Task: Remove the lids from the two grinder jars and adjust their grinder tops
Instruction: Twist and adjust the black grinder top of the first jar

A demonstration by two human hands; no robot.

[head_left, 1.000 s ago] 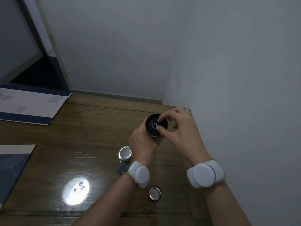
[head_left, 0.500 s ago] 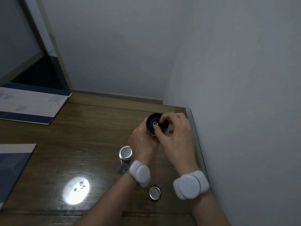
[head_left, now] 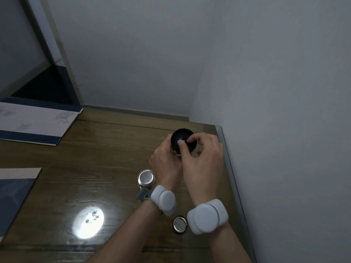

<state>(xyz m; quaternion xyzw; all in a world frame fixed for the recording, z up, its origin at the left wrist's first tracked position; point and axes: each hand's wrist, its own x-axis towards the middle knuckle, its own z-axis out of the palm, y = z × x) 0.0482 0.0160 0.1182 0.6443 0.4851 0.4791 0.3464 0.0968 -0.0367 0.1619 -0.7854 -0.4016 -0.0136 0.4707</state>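
Glossy brown wooden table (head_left: 79, 152) set in a corner of grey walls (head_left: 275, 92). Left hand (head_left: 167, 164) grips the black-topped grinder jar (head_left: 183, 142) near the right edge; right hand (head_left: 203, 162) pinches its centre knob. A second steel-lidded jar (head_left: 145, 178) and a loose round steel lid (head_left: 179, 224) lie nearer.

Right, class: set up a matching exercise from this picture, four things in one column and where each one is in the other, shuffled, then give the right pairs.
Things
1. black grinder top
2. second jar
3. loose lid
4. printed mat

Places
A. flat on the table beside the right wrist
B. far left of the table
C. pinched at its centre by the right hand, jar held by the left hand
D. standing just left of the left wrist, lid on

Pairs: 1-C, 2-D, 3-A, 4-B
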